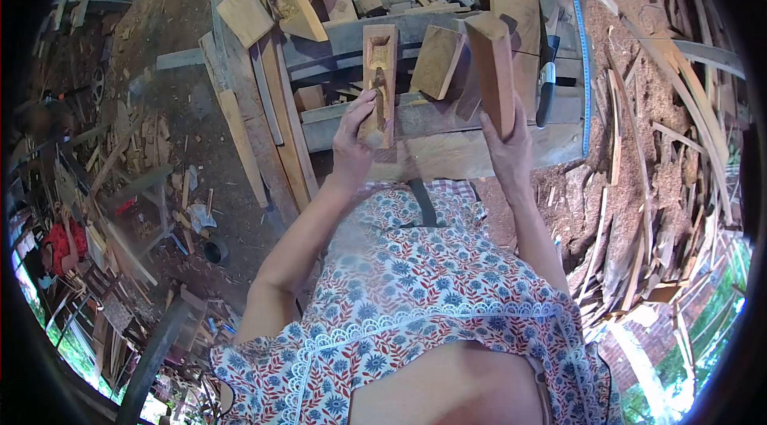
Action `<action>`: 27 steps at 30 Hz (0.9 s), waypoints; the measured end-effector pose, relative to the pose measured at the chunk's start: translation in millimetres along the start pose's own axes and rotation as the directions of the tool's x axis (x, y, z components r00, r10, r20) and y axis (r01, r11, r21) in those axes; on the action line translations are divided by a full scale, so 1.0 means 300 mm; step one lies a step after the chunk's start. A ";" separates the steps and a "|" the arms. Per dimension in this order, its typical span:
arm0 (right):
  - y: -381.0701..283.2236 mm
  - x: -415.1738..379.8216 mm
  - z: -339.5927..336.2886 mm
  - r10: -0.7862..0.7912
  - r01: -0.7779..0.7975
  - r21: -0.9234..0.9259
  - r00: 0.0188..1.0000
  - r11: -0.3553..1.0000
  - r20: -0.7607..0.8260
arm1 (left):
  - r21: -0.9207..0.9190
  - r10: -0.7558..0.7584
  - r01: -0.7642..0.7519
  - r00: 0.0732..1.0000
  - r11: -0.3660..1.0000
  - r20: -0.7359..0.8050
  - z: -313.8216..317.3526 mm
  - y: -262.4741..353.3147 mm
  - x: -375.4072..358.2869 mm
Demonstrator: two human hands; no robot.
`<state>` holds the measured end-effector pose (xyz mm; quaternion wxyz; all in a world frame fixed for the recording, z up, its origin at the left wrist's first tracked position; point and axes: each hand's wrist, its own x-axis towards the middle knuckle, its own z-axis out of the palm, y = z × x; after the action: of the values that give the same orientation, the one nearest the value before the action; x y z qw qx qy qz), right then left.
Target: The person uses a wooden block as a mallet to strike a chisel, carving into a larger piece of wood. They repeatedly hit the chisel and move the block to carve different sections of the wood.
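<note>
So, we've got the left hand (352, 129), fingers closed around a slim tool (380, 112) over a hollowed wooden block (389, 69) on the surface (459, 141) — tool's tip too small for us to tell. Right hand (510, 152): fingers grasping a thick wooden bar (495, 77), held upright, apart from the block. Between block and bar — a tilted wood piece (437, 64); farther right, a dark-handled tool (545, 105), then a blue strip (586, 77).

Left arm (292, 253): your elbow (274, 287) is bent, forearm angled forward and inward; your left hand (351, 133) has its fingers (363, 102) curled in a grip. Right arm (535, 229): yours extends forward, wrist nearly straight, right hand (509, 147) gripping, thumb (486, 125) on its inner side.
</note>
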<state>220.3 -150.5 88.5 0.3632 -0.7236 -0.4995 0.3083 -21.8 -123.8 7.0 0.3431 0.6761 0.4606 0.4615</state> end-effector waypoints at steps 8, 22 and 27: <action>-0.138 -0.020 -0.016 -0.441 0.442 0.038 0.881 0.896 0.172 | 0.142 -0.022 0.008 0.995 0.990 0.096 0.018 -0.008 0.032; -0.134 0.040 0.062 -0.699 0.778 0.045 0.536 0.627 0.474 | -0.049 0.007 -0.008 1.000 0.999 -0.027 0.048 -0.023 0.057; -0.091 0.056 0.099 -0.523 0.701 -0.185 0.657 0.688 0.543 | -0.125 0.003 -0.004 1.000 0.992 -0.009 0.020 0.003 0.076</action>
<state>187.8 -121.7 93.7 0.1742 -0.4706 -0.8366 0.2197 -12.5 -103.0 12.7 0.3818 0.6520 0.4311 0.4932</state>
